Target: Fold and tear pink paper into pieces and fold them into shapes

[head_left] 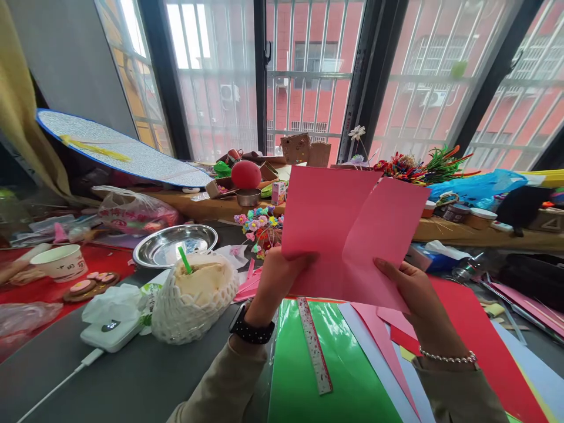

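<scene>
A sheet of pink paper (pixel 324 217) is raised above the table between my two hands, with a split at its top edge and a curved line running down from it. My left hand (pixel 282 271) grips its lower left part, thumb in front and the other fingers hidden behind. At the lower right, my right hand (pixel 408 282) pinches it between thumb and fingers. Below the hands lie a green sheet (pixel 352 364) with a patterned ruler (pixel 314 346) on it, and pink, white and red sheets to the right.
To the left stand a wrapped coconut (pixel 196 296) with a green straw, a steel plate (pixel 175 247), a paper cup (pixel 59 262) and a white charger (pixel 110 332) with its cable. A co-worker's hand (pixel 22 267) shows at the left edge. The crowded windowsill (pixel 211 207) runs behind.
</scene>
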`<state>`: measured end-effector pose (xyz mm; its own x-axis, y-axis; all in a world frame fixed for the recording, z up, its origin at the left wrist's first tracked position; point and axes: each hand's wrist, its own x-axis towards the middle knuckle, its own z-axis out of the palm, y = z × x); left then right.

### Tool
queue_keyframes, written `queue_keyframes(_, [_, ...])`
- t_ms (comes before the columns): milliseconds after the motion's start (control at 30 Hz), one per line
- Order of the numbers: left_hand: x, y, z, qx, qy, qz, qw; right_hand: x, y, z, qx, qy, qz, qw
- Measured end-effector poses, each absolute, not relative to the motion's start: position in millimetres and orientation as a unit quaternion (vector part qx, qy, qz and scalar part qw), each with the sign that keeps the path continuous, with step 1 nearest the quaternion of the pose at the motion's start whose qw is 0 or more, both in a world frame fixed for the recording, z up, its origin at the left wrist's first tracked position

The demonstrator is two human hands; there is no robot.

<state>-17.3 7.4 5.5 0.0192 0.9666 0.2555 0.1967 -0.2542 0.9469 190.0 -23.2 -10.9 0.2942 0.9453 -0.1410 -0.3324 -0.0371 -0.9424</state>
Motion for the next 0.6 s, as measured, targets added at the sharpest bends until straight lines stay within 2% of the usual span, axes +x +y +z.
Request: queue_keyframes(600, [-20.5, 13.8, 1.9, 0.616, 0.481, 0.498, 0.376, 187.1, -20.0, -18.6, -0.51, -0.336, 0.466, 0.64])
